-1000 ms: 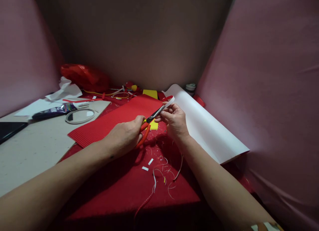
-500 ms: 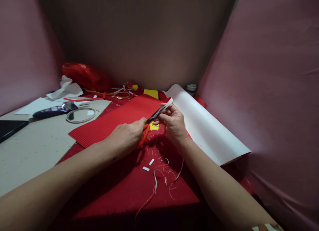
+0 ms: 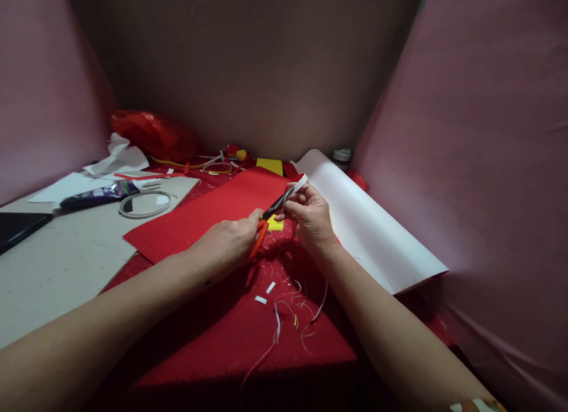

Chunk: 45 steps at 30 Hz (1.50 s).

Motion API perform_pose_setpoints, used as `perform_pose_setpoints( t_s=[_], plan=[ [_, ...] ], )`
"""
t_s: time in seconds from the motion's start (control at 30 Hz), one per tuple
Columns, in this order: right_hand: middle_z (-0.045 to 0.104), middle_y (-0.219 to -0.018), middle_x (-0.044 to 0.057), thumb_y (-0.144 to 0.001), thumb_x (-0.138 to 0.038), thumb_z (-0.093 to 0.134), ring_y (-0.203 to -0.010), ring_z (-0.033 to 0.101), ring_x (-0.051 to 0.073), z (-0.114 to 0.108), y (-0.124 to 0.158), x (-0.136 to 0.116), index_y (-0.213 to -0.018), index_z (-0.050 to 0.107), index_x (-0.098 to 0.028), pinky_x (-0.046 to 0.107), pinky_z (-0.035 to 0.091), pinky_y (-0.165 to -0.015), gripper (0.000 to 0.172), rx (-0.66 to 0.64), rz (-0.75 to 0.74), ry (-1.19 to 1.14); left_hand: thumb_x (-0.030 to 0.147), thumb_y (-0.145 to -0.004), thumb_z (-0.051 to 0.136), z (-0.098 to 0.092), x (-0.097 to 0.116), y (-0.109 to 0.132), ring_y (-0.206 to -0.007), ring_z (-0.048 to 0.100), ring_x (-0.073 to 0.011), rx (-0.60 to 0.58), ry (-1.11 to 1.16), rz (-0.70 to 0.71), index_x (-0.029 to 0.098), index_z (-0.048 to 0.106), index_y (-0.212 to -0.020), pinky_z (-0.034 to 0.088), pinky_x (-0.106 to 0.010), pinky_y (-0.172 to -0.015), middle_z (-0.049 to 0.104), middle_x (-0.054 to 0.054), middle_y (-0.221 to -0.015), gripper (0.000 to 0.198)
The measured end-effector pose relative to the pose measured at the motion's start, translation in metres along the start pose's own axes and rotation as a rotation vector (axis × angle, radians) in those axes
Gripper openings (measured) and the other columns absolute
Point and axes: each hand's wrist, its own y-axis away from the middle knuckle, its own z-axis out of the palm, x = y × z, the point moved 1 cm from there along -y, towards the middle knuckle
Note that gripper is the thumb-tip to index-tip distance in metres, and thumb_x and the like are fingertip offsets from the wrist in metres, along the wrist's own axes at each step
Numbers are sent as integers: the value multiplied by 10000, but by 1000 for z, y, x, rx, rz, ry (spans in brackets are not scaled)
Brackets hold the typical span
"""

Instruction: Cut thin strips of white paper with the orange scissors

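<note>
My left hand is closed around the orange handles of a pair of scissors, whose dark blades point up and to the right. The blades lie against the edge of a small curved paper strip, white on one face and red on the other. My right hand pinches that strip between thumb and fingers. A thin sliver curls down beside the blade tips. Behind the scissors lies a red corrugated sheet, and a small yellow corrugated piece sits just below the blades.
A rolled white sheet lies on the right. On the left, a pale board bears a dark tube, a grey ring and a black flat object. Thread-like trimmings litter the red cloth. A red plastic bag stands behind.
The scissor blades have come closer together at the strip's edge, and a thin sliver now shows curling beside them. Both hands stay in nearly the same place.
</note>
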Motion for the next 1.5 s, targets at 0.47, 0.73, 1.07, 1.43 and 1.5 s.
perform_pose_setpoints(
  t_s=[0.47, 0.73, 1.07, 1.43, 1.5],
  plan=[
    [576, -662, -30, -641, -159, 640, -558, 593, 109, -15, -11, -18, -886, 549, -196, 244, 505, -499, 264, 52, 16, 50, 329, -907, 272, 0, 0, 1, -621, 625, -225, -37, -79, -59, 140, 438, -1200, 300, -292, -492, 658, -117, -781, 387],
    [607, -633, -46, -612, -151, 662, -530, 606, 106, -10, -8, -14, -882, 539, -195, 252, 548, -510, 300, 14, 32, 47, 313, -893, 279, -1, 0, 0, -743, 651, -268, -79, -29, -97, 97, 337, -1331, 382, -319, -544, 676, -167, -878, 492],
    [611, -628, -56, -593, -124, 670, -520, 616, 108, -7, -6, -13, -873, 543, -189, 249, 562, -507, 314, 19, 42, 17, 239, -875, 307, 3, -3, 0, -782, 660, -264, -108, -121, -109, 75, 248, -1389, 376, -316, -563, 662, -194, -979, 542],
    [568, -619, -78, -578, -125, 680, -506, 607, 99, -8, -7, -11, -863, 545, -196, 252, 567, -513, 323, 32, 24, -1, 237, -879, 332, 1, 1, 1, -506, 583, -200, -48, -122, -56, 79, 389, -1253, 321, -272, -469, 593, -65, -597, 410],
    [565, -631, -75, -581, -127, 677, -506, 604, 101, -8, -7, -10, -870, 538, -192, 267, 572, -528, 327, 27, 27, 3, 244, -878, 346, 2, 1, 1, -480, 568, -192, -39, -106, -59, 84, 395, -1245, 330, -270, -467, 582, -53, -580, 403]
  ],
)
